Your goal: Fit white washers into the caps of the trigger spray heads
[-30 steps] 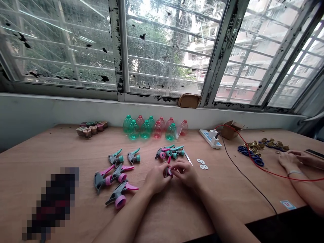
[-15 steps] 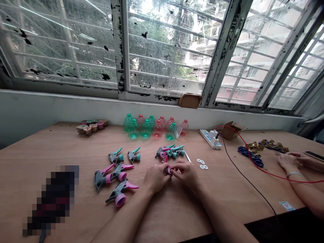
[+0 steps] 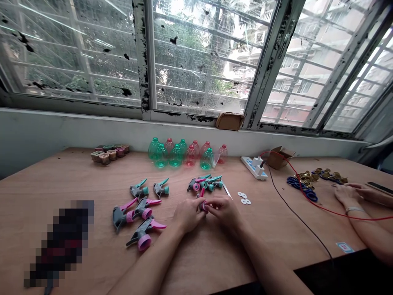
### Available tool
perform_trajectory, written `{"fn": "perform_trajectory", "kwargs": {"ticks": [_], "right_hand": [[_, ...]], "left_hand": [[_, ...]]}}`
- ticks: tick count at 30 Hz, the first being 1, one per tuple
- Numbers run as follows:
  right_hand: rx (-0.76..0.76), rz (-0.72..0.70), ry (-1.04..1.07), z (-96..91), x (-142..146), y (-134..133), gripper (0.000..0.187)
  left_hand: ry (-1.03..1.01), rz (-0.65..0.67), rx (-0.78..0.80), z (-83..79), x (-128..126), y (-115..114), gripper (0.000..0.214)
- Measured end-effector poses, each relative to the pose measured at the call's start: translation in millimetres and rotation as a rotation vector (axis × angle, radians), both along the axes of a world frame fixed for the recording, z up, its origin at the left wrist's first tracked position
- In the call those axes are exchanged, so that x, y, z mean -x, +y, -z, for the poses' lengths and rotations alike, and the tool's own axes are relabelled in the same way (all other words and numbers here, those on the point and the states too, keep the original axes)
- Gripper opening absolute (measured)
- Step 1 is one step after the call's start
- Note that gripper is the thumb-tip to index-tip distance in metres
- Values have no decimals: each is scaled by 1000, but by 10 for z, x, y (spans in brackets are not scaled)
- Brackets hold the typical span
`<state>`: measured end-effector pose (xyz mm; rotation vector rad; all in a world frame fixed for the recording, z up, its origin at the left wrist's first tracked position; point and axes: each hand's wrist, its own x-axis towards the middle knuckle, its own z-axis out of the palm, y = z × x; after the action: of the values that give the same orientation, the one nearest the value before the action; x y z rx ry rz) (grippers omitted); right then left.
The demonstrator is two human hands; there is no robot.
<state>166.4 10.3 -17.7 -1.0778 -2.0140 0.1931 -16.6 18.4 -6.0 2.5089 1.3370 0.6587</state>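
My left hand (image 3: 188,215) is closed around a grey trigger spray head with a pink trigger (image 3: 202,192) and a pink collar. The fingers of my right hand (image 3: 226,211) are pinched at the collar, covering much of it; whether something small lies between them is hidden. Just beyond my hands is a cluster of grey spray heads with pink and teal parts (image 3: 205,184). To the left lie several more: pink ones (image 3: 143,239) nearer me and teal ones (image 3: 139,189) behind. Several white washers (image 3: 244,201) rest right of my hands, beside a thin white strip (image 3: 226,188).
Green (image 3: 160,157) and pink clear bottles (image 3: 190,157) stand along the back. A power strip (image 3: 254,168) has a dark cable (image 3: 294,207) and a red cable (image 3: 325,211) trailing right. Another person's hands (image 3: 348,194) rest near blue rings (image 3: 302,189). A pixelated dark object (image 3: 61,248) lies left.
The view has shifted slightly. My hands stay together on the spray head, with only small finger movement at the collar.
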Motion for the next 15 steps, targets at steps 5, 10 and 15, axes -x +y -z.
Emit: {"fn": "perform_trajectory", "kwargs": {"ticks": [5,10,15], "right_hand": [[12,-9,7,12,0,6,16],[49,-7,15,54,-13,33,15],[48,-21,10,49,-10,49,14]], "left_hand": [[-36,4,31,27,1,20,26],[-71,36,87,29,-3,25,25],[-94,48,119,20,-10,38,32]]}}
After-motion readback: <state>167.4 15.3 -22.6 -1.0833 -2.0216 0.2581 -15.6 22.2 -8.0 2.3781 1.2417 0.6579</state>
